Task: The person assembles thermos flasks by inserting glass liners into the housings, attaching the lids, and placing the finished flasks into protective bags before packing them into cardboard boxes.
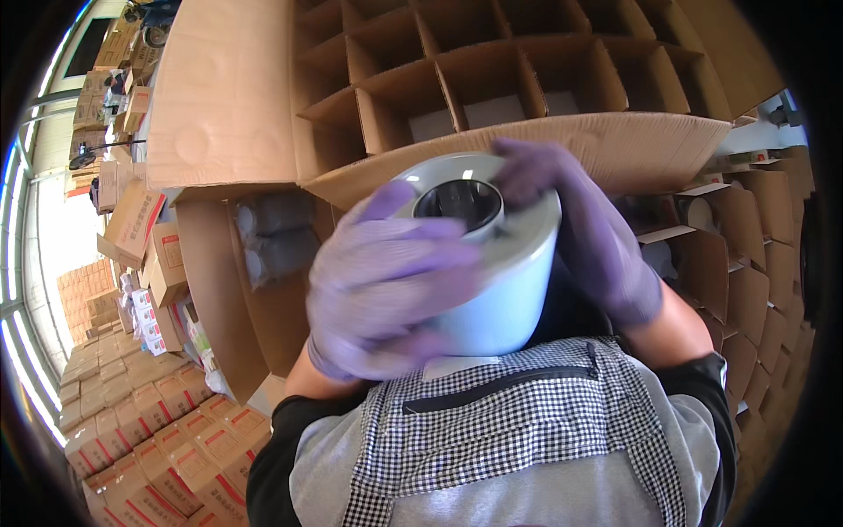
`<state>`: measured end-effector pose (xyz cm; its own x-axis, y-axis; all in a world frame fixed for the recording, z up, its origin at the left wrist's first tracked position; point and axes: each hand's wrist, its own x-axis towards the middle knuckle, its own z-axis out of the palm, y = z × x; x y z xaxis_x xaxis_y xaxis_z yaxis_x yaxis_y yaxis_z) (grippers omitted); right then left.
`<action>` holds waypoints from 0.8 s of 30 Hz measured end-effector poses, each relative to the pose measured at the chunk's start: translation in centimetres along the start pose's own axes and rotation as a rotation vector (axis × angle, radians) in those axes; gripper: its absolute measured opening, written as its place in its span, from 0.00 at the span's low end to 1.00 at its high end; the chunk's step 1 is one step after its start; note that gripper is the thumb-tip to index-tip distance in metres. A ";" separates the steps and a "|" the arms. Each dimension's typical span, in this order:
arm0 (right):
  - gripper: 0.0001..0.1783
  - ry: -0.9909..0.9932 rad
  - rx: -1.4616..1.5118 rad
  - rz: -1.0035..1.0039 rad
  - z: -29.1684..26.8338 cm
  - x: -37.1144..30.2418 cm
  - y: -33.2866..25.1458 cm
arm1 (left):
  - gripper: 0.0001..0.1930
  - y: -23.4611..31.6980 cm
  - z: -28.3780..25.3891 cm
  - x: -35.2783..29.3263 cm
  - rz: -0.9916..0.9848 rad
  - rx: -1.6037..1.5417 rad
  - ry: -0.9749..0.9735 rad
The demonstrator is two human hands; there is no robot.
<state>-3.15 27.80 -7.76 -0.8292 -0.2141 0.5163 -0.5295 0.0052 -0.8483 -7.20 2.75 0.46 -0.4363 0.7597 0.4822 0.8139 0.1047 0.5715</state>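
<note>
Close against my apron is a light blue, round container (500,307) with a wide grey top and a dark, shiny round opening in its middle. My left hand (386,281), in a pale purple glove, wraps its left side with fingers reaching across the front and top; motion blurs it. On the far right, my right hand (588,220), gloved in darker purple, curls its fingers over the rim. The container's underside is hidden. Just beyond stands an open cardboard box (527,140) with cardboard dividers forming several compartments.
Wrapped cylindrical items lie in another open box (233,299) at left. Opened cartons (702,263) line the right side. Stacked sealed cartons (167,439) fill the lower left, and a tilted carton (132,224) rests farther back.
</note>
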 end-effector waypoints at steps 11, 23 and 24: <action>0.17 -0.011 1.020 0.392 2.1 3.0 8.6 | 0.28 5.0 3.5 6.1 -0.256 0.541 -0.040; 0.15 0.073 0.022 0.054 -0.9 1.4 1.0 | 0.21 -1.8 -0.3 1.3 -0.176 -0.143 0.051; 0.15 0.107 0.299 0.277 -0.5 2.7 1.8 | 0.24 0.1 -0.8 2.6 -0.185 0.051 -0.012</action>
<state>-6.43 27.70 -7.86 -0.9553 -0.1419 0.2594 -0.2213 -0.2384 -0.9456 -8.51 4.27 2.30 -0.5763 0.7318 0.3639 0.7384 0.2754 0.6156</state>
